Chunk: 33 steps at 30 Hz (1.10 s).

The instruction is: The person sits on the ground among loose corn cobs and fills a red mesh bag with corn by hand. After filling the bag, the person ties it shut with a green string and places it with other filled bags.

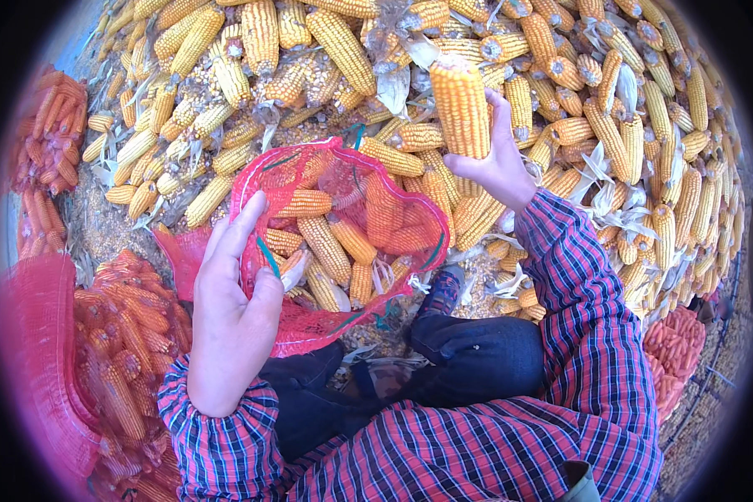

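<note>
I've got the right hand clamped round a dried corn cob above the heap, left hand pinching the red mesh sack rim open (floppy netting, I'd guess), cob looking stiff, light, best gripped mid-length.

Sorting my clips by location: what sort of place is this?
Probably a farm's corn-drying yard: a big heap of corn cobs, filled red mesh sacks, and an open mesh sack being loaded by hand.
</note>
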Each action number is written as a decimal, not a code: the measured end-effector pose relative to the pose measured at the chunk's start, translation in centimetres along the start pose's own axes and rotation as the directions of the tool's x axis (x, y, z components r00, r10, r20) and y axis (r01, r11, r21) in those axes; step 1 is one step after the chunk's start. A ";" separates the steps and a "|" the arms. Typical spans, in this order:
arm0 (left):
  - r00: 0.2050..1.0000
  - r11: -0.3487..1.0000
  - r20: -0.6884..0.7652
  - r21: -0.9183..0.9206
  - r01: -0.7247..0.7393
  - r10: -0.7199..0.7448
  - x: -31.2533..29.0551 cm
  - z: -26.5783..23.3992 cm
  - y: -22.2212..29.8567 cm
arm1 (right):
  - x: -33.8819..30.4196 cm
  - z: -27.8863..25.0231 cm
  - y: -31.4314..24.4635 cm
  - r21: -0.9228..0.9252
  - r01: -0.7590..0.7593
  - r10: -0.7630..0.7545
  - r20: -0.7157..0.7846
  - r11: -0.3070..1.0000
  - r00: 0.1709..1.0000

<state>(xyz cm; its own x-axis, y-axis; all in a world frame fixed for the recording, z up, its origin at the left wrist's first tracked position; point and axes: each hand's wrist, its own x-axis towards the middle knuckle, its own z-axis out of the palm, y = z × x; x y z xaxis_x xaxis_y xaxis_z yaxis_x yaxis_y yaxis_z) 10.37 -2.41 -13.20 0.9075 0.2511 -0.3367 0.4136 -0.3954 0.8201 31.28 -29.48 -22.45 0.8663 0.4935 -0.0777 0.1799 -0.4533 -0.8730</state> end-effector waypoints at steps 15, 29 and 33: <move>0.974 0.914 -0.143 -0.391 0.106 -0.174 0.5 0.5 1.3 | 4.3 9.5 7.3 -0.789 0.123 0.274 0.348 0.602 0.897; 0.982 0.998 -0.178 0.042 -0.050 0.057 0.5 -0.4 -0.4 | 3.6 2.7 6.2 -0.499 0.263 -0.155 0.248 0.826 0.956; 0.987 0.998 -0.149 -0.012 -0.054 0.052 0.4 -0.5 -0.1 | 2.0 -1.9 0.6 0.217 -0.228 0.214 0.086 0.949 0.973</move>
<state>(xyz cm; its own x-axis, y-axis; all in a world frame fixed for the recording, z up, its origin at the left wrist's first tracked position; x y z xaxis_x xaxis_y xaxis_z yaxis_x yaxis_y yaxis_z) 10.64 -1.85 -13.19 0.9066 0.3596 -0.2208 0.3631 -0.3980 0.8425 34.03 -30.16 -22.23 0.8414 0.4468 -0.3040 -0.1279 -0.3819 -0.9153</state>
